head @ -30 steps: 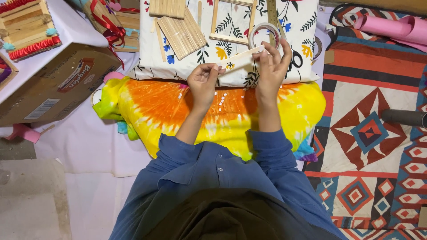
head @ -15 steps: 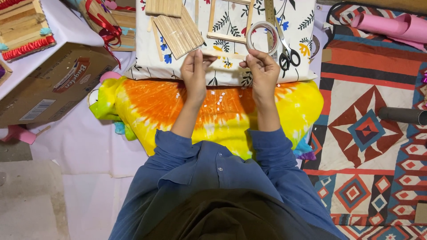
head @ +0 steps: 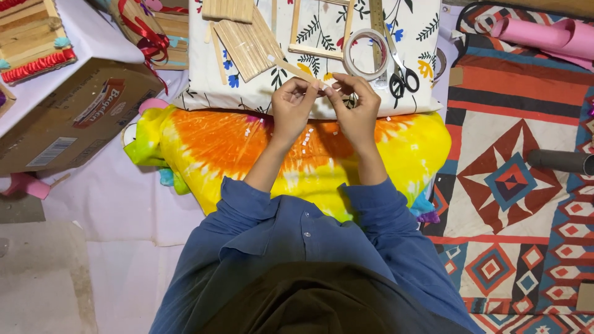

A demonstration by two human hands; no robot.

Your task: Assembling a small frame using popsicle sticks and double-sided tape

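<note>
A flat wooden craft stick (head: 296, 69) was pinched between both hands above a white floral-print cushion (head: 427, 37), its free end slanting up and to the left. The left hand (head: 291, 106) gripped it near the middle, and the right hand (head: 354, 105) closed its fingertips on the near end. A tape roll (head: 367, 54), scissors (head: 403, 75) and loose sticks (head: 247, 42) lay on the cushion. Below spread a tie-dye cloth (head: 210, 148); a patterned rug (head: 513, 185) covered the floor at right, a cardboard box (head: 74, 117) at left.

Both hands have drawn together, the left hand (head: 292, 105) and right hand (head: 357, 108) now pinching the wooden stick (head: 296, 69).
</note>
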